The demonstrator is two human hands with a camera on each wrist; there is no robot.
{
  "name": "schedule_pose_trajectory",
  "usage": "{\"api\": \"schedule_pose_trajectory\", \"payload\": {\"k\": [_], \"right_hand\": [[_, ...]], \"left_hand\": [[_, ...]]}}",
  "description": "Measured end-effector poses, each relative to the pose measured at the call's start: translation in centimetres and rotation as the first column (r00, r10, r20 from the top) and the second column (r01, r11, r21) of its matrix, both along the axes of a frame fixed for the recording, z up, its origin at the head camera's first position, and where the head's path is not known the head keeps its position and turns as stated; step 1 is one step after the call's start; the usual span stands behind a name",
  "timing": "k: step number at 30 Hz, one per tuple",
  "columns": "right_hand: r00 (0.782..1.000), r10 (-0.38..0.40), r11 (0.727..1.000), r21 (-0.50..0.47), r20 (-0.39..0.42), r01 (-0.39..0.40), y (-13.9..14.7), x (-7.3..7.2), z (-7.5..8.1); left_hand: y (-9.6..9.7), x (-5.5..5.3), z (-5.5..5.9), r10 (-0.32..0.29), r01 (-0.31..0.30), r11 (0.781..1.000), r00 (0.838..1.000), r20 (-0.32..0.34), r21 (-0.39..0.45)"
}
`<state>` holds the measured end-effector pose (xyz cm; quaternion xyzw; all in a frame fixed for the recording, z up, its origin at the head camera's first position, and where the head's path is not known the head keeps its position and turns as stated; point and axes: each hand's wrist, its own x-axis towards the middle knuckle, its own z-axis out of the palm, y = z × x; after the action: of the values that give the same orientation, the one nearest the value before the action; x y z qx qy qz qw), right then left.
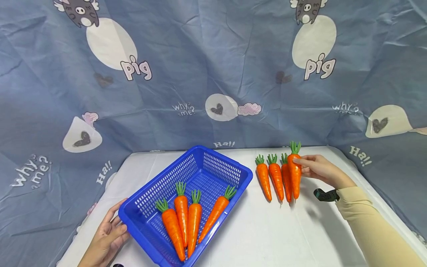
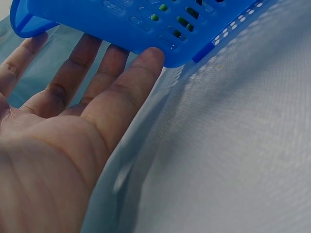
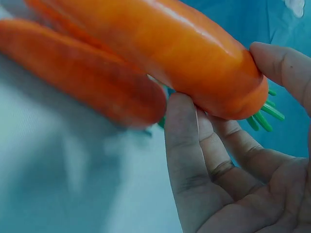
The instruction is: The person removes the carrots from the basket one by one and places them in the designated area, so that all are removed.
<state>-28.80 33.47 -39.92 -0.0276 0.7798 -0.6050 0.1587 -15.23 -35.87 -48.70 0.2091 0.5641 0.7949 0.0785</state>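
In the head view, my right hand (image 1: 320,168) pinches an orange carrot (image 1: 295,174) near its green top, thumb on one side and fingers on the other. That carrot overlaps the rightmost of three carrots lying in a row; in the right wrist view another carrot (image 3: 82,73) lies beside it. My left hand (image 1: 108,233) is at the near left corner of a blue plastic basket (image 1: 248,176), its extended fingers and thumb touching the outer wall (image 2: 121,26). Inside the basket lie several carrots (image 1: 173,230), their green tops pointing away from me.
Under everything is a white-covered table (image 1: 263,237). A blue patterned cloth (image 1: 186,66) hangs behind it and along both sides. The three-carrot row, including a left carrot (image 1: 263,181) and a middle carrot (image 1: 276,178), lies right of the basket.
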Motion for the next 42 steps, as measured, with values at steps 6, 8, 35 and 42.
{"api": "schedule_pose_trajectory", "payload": {"k": [6, 8, 35, 42], "right_hand": [[1.000, -0.020, 0.999, 0.038, 0.021, 0.019, 1.2, -0.1, -1.0], [0.999, -0.027, 0.998, 0.049, 0.026, 0.026, 1.6, -0.1, -1.3], [0.993, -0.053, 0.979, 0.203, 0.110, 0.030, 2.8, -0.8, -3.5], [0.990, -0.055, 0.980, 0.195, 0.126, 0.029, 2.7, -1.2, -4.0]], "left_hand": [[0.1, 0.1, 0.1, 0.020, -0.020, 1.000, 1.000, 0.008, -0.017], [0.1, 0.1, 0.2, 0.025, -0.025, 0.999, 1.000, 0.008, -0.025], [0.1, 0.3, 0.3, 0.080, -0.077, 0.994, 0.996, 0.035, -0.075], [0.1, 0.3, 0.3, 0.081, -0.078, 0.994, 0.996, 0.039, -0.078]]}}
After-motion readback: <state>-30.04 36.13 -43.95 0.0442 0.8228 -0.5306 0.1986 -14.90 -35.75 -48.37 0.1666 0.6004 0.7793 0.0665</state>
